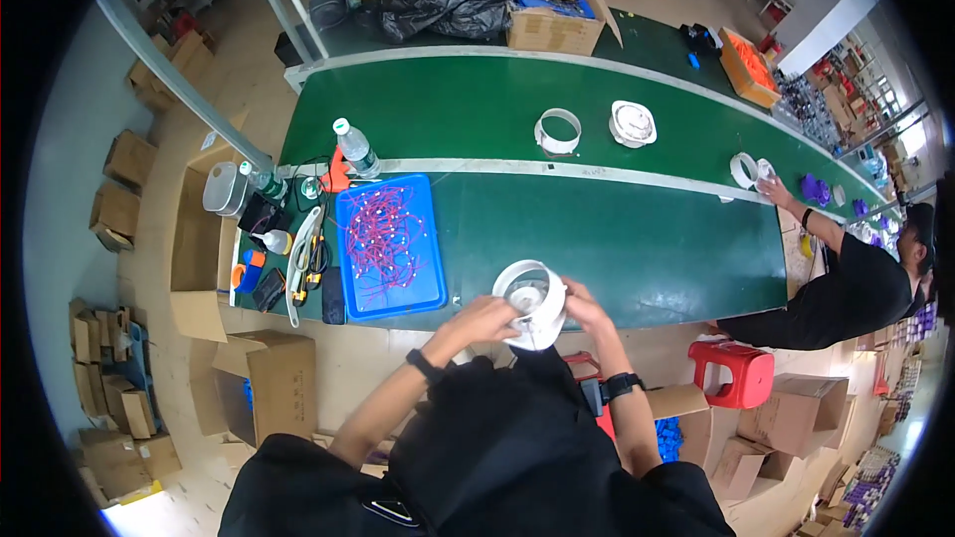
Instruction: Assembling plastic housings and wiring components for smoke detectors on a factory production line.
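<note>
A white round plastic housing with an upright ring (542,323) is held over the near edge of the green table (617,249). My left hand (485,319) grips it from the left, its fingertips at the inside of the ring. On the other side my right hand (585,306) has its fingers closed around the ring's outer wall. Left of the hands lies a blue tray (435,273) with many thin red and purple wires (381,244) with small white connectors. Fine detail inside the housing is too small to make out.
On the green conveyor belt stand a white ring (557,131) and a white square-based part (633,124). Bottles (356,147), tools and a white strip (301,268) crowd the table's left end. A co-worker (846,278) reaches to the belt at right. A red stool (733,374) stands below.
</note>
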`<state>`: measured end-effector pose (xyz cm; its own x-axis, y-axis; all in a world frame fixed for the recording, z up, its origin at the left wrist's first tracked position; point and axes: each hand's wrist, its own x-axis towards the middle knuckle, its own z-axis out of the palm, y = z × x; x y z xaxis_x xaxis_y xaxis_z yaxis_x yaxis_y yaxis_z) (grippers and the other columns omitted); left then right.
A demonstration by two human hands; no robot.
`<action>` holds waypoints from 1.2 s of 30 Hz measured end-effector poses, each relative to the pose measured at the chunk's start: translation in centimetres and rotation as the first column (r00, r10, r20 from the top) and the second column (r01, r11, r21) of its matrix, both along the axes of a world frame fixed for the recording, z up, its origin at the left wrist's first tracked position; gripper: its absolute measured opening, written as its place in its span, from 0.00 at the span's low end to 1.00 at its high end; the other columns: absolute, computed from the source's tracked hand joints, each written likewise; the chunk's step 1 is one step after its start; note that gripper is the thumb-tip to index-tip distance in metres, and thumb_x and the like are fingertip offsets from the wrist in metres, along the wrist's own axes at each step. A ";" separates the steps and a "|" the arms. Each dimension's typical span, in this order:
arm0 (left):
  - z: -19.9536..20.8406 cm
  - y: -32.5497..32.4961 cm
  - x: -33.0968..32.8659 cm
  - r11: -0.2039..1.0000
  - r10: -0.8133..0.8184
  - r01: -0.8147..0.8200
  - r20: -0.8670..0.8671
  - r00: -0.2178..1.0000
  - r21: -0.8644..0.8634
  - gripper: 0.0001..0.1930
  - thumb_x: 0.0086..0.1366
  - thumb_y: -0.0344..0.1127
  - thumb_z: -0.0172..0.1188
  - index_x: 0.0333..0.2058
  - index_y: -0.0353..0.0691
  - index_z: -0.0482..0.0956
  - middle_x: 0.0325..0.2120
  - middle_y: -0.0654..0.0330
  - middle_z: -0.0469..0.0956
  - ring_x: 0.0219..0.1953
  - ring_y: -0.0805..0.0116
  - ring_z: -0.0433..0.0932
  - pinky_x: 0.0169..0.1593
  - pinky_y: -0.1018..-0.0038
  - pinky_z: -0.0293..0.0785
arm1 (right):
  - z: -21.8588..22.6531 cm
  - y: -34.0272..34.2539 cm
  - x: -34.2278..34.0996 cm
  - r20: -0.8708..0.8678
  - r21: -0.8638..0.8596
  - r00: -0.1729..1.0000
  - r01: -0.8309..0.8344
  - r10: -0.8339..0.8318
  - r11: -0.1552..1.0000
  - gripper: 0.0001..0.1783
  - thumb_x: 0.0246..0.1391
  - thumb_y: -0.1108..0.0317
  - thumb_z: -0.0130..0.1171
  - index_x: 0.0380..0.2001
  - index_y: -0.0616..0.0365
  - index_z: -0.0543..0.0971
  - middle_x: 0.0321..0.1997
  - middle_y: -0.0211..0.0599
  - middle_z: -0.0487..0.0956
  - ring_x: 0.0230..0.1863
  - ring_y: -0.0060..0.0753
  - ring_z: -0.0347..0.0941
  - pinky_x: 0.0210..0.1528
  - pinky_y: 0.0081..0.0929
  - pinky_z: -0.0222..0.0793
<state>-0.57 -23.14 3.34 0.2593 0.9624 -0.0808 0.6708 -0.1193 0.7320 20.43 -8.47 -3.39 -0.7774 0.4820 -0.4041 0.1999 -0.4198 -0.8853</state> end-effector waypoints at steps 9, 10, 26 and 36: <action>-1.8 5.6 0.7 0.805 0.594 -0.593 0.052 0.803 -0.031 0.32 0.48 0.43 0.65 0.49 0.29 0.71 0.33 0.41 0.79 0.35 0.48 0.80 0.42 0.62 0.76 | -3.8 9.2 1.0 0.128 0.329 0.990 0.019 -0.064 0.944 0.25 0.49 0.80 0.48 0.54 0.63 0.70 0.53 0.41 0.73 0.56 0.34 0.67 0.58 0.26 0.60; -1.9 5.7 0.4 0.711 0.703 -0.680 0.199 0.682 -0.181 0.39 0.47 0.42 0.67 0.54 0.23 0.64 0.37 0.41 0.79 0.38 0.51 0.80 0.44 0.65 0.76 | -4.4 9.9 0.9 0.091 0.406 0.988 0.075 -0.122 0.911 0.24 0.48 0.80 0.50 0.52 0.61 0.71 0.51 0.40 0.75 0.54 0.34 0.69 0.57 0.27 0.62; 1.0 5.3 -0.9 0.801 0.374 -0.284 0.811 -0.451 -0.528 0.36 0.49 0.43 0.56 0.58 0.45 0.59 0.45 0.51 0.68 0.40 0.59 0.73 0.22 0.74 0.71 | 0.0 14.6 -0.7 0.183 0.446 0.980 -0.155 0.080 0.882 0.23 0.56 0.64 0.56 0.54 0.59 0.70 0.49 0.46 0.76 0.52 0.36 0.72 0.46 0.28 0.70; 1.0 12.5 0.7 0.865 0.502 -0.090 0.856 0.125 -0.494 0.32 0.66 0.49 0.50 0.62 0.41 0.53 0.52 0.49 0.69 0.49 0.60 0.75 0.38 0.64 0.78 | 3.7 12.8 -1.1 -0.228 0.336 0.969 -0.016 0.098 0.942 0.28 0.53 0.67 0.55 0.56 0.62 0.63 0.47 0.43 0.76 0.43 0.30 0.76 0.41 0.23 0.72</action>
